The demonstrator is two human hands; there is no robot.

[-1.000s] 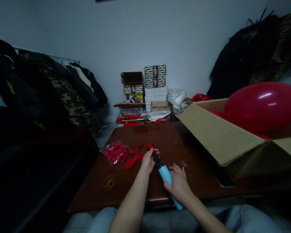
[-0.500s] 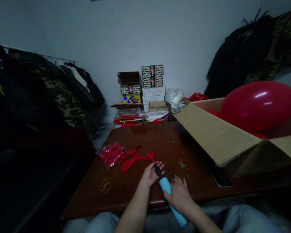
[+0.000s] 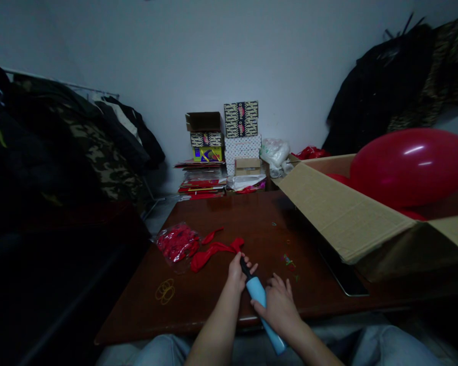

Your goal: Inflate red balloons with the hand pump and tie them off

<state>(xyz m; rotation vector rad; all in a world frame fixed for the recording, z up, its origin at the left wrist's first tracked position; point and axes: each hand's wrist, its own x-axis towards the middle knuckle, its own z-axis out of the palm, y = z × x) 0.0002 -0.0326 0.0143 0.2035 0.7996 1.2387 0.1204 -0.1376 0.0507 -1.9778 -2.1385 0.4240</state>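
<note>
My left hand (image 3: 239, 267) is closed round the black nozzle end of a light-blue hand balloon pump (image 3: 256, 291). Just beyond its fingers lies a limp red balloon (image 3: 237, 244); whether its neck sits on the nozzle is hidden. My right hand (image 3: 280, 305) rests against the pump's blue body, thumb across it and the other fingers stretched apart, off the pump. The pump slants down past the table's near edge. More uninflated red balloons (image 3: 206, 258) lie left of the nozzle, beside a clear bag of red balloons (image 3: 177, 243).
An open cardboard box (image 3: 343, 213) with a large inflated red balloon (image 3: 412, 168) stands on the right, a phone (image 3: 343, 274) by it. Yellow rubber bands (image 3: 165, 292) and small colourful bits (image 3: 289, 261) lie on the brown table (image 3: 137, 315). Stacked boxes (image 3: 241, 122) stand behind.
My left fingers have curled more closely round the nozzle. The pump and both hands have shifted slightly left.
</note>
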